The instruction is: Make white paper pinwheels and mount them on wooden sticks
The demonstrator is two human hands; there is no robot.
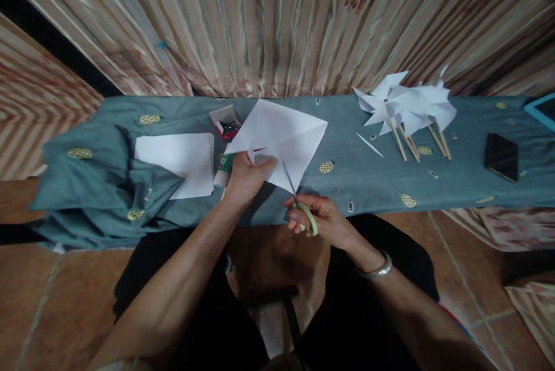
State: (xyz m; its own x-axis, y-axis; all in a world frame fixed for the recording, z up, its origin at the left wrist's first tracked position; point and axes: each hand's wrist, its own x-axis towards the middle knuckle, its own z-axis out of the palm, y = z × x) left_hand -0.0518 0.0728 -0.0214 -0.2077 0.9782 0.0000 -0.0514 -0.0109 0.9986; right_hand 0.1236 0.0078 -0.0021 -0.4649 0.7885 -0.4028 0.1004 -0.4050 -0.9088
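A square sheet of white paper (pixel 290 128) is turned corner-on above the green cloth. My left hand (pixel 248 175) grips its left lower side, thumb on top; a slit shows in the paper by the fingers. My right hand (pixel 318 218) has its fingers in the light green handles of a pair of scissors (pixel 309 216). The scissor blades reach up over the paper's near corner, with one blade lying across the sheet. Whether the other blade is beneath the paper is hidden.
A paper stack (pixel 177 157) lies left. Near it are a small box of dark metal pieces (pixel 228 125) and a white-and-green tube (pixel 222 171). To the right lie paper pinwheels on sticks (pixel 401 105), a thin paper strip (pixel 369 144) and a phone (pixel 501 157). Curtains (pixel 277 24) hang behind.
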